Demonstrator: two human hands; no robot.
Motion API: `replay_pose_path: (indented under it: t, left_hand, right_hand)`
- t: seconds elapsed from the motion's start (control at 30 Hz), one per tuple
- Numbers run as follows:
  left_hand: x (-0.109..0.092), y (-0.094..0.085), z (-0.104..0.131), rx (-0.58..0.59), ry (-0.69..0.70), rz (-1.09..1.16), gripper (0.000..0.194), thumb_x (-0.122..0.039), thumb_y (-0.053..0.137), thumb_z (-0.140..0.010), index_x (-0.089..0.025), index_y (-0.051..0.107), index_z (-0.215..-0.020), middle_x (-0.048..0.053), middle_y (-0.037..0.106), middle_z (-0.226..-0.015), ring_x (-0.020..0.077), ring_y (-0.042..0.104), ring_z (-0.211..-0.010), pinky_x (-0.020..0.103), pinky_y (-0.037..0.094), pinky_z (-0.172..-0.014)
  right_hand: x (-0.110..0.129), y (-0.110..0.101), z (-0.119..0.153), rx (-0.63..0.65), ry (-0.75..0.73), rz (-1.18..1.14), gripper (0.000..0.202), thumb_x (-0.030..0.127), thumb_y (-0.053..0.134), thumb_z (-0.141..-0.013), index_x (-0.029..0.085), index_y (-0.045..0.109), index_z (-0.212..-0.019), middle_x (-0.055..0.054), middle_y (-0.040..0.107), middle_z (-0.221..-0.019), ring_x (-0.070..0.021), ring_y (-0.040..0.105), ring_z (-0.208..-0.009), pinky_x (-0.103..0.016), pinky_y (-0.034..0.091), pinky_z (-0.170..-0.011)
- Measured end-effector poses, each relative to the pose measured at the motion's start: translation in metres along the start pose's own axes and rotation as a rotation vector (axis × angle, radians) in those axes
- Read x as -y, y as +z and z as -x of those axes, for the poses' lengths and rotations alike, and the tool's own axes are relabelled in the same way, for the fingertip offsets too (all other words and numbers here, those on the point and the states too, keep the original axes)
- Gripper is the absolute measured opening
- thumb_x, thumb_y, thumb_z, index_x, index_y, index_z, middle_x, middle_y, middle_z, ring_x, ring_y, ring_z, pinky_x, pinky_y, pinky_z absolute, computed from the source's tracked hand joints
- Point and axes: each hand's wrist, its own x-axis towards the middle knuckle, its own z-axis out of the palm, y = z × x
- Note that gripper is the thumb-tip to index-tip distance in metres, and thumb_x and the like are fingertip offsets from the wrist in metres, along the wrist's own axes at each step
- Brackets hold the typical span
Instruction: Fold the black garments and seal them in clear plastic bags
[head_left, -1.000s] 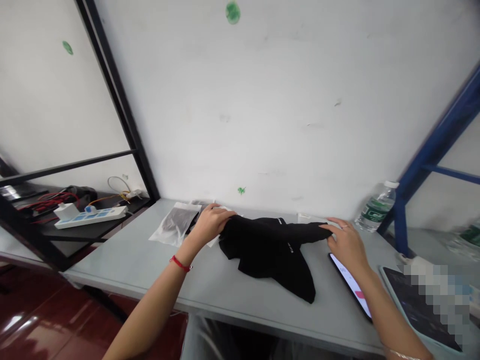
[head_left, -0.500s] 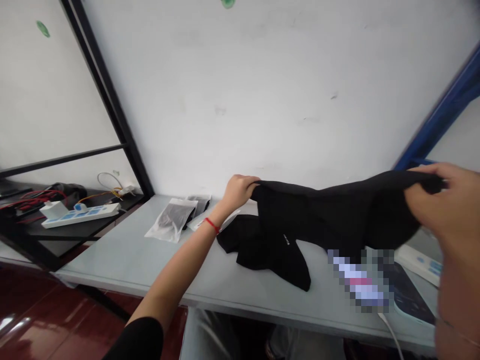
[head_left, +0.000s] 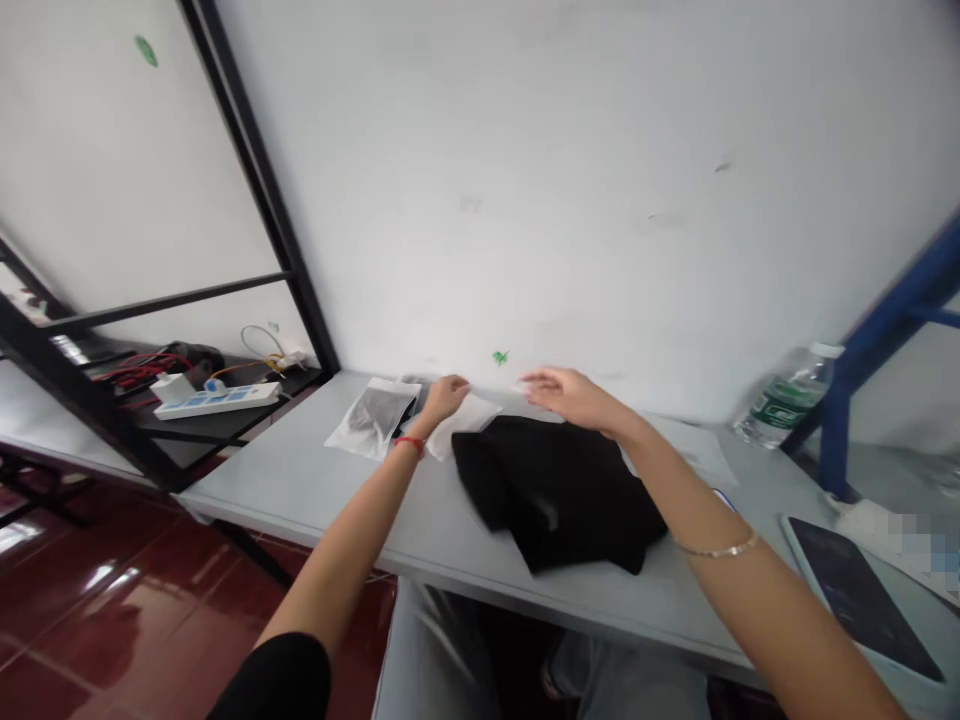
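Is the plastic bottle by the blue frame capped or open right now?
Capped: the bottle shows a white cap on its neck.

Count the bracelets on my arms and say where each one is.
2. A red bracelet circles the wrist behind the left hand; a silvery bracelet circles the forearm behind the right hand. Any under the black sleeve would be hidden.

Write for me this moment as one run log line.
left hand: at white bag, grip unclear | right hand: near black cloth, grip unclear | black cloth: on table | bottle: near blue frame
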Motion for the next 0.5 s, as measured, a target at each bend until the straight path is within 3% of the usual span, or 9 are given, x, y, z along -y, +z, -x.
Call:
replay_pose_path:
  t: [0.1,0.17,0.27,0.37,0.5]
  left_hand:
    - [0.039,-0.039,0.029,0.012,-0.084,-0.056,0.027,-0.032,0.051,-0.089,-0.013,0.068,-0.079,0.007,0.071,-0.074,0.0195,0.066,-0.072,0.029,0.053,-0.067]
    - [0.048,-0.048,0.043,0.035,-0.106,-0.079,0.026,-0.035,0.053,-0.087,-0.014,0.068,-0.080,0.008,0.072,-0.078,0.0204,0.067,-0.074,0.031,0.053,-0.069]
    - [0.045,-0.038,0.055,0.138,-0.019,-0.096,0.030,-0.042,0.068,-0.077,-0.016,0.070,-0.092,0.009,0.073,-0.096,0.0227,0.067,-0.088,0.032,0.052,-0.081]
    - [0.035,-0.017,0.062,0.293,0.127,-0.201,0.047,-0.050,0.075,-0.069,-0.016,0.069,-0.101,0.011,0.070,-0.103,0.0261,0.065,-0.094,0.035,0.050,-0.085]
    - [0.023,-0.007,0.066,0.337,0.155,-0.299,0.019,-0.034,0.067,-0.078,-0.017,0.066,-0.085,0.007,0.067,-0.086,0.0213,0.062,-0.079,0.031,0.049,-0.073]
  right_hand:
    - [-0.079,0.011,0.000,-0.031,0.068,0.119,0.039,0.047,0.062,-0.081,0.021,0.063,-0.111,-0.009,0.065,-0.123,-0.0248,0.062,-0.112,-0.039,0.049,-0.096]
    - [-0.126,0.012,0.004,-0.131,0.131,0.266,0.034,0.041,0.066,-0.076,0.023,0.065,-0.104,-0.008,0.067,-0.120,-0.0273,0.059,-0.117,-0.042,0.044,-0.103]
    - [-0.175,0.010,0.009,-0.257,0.222,0.296,0.037,0.033,0.066,-0.071,0.018,0.064,-0.104,-0.015,0.062,-0.125,-0.0349,0.049,-0.126,-0.051,0.035,-0.108]
    - [-0.203,0.007,0.014,-0.392,0.331,0.276,0.042,0.033,0.067,-0.067,0.013,0.062,-0.104,-0.022,0.063,-0.117,-0.0409,0.051,-0.123,-0.057,0.037,-0.103]
    - [-0.224,0.002,0.024,-0.514,0.389,0.157,0.037,0.032,0.071,-0.057,0.014,0.064,-0.089,-0.015,0.069,-0.082,-0.0385,0.066,-0.092,-0.056,0.049,-0.085]
